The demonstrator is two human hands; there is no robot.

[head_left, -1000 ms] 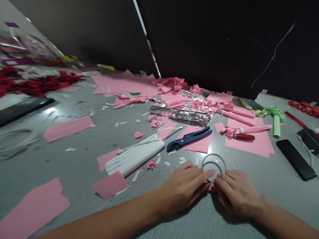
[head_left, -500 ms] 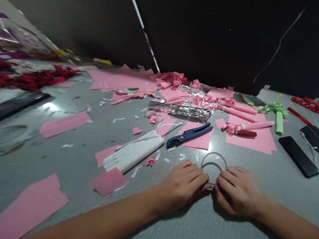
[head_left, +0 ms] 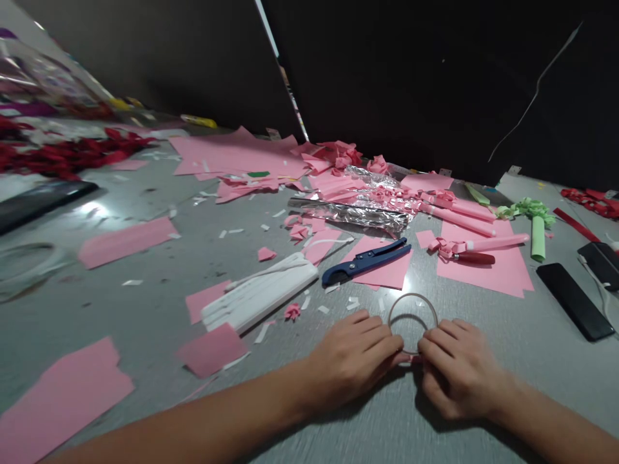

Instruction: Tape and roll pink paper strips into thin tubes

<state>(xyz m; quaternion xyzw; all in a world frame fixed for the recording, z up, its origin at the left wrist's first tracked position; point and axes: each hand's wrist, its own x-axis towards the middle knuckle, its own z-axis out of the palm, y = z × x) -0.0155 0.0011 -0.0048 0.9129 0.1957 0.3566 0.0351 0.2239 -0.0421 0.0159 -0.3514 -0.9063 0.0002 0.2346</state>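
My left hand point(head_left: 355, 357) and my right hand point(head_left: 457, 370) rest on the grey table point(head_left: 145, 309), fingertips meeting over a small pink paper piece point(head_left: 409, 359). Both hands have their fingers curled and pinched on that piece. A clear tape ring point(head_left: 412, 314) lies just beyond the fingertips, touching them. Blue-handled scissors point(head_left: 365, 261) lie further back on a pink sheet.
Pink paper sheets point(head_left: 483, 264) and scraps litter the table. A white strip bundle point(head_left: 258, 296) lies left of the hands, crumpled foil point(head_left: 367, 216) behind. A black phone point(head_left: 574, 299) and green paper roll point(head_left: 538, 237) sit right. Red paper bits point(head_left: 68, 154) lie far left.
The hands stay together on the small pink piece with only slight finger movement. The view shifted a little.
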